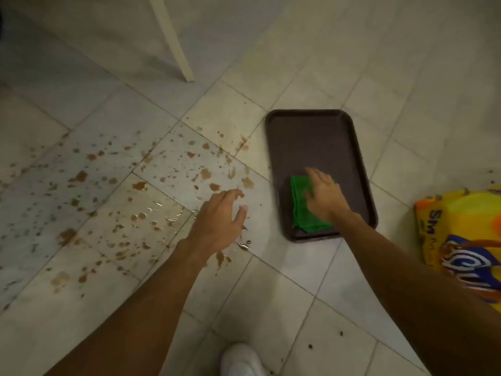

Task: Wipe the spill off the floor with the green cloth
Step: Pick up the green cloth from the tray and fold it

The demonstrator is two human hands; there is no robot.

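A brown spill (113, 202) lies in many splashes and droplets over the pale floor tiles, from the far left up to the tray. The folded green cloth (303, 213) lies at the near end of a dark brown tray (311, 137) on the floor. My right hand (324, 195) rests on top of the cloth with its fingers spread and fairly straight. My left hand (221, 222) hovers over the floor just left of the tray, fingers loosely curled, holding nothing.
A white furniture leg (176, 47) stands on the tiles at the back. A yellow and blue printed bag (466, 240) lies at the right edge. My white shoe (241, 360) shows at the bottom. Small dark specks dot the tiles at the lower right.
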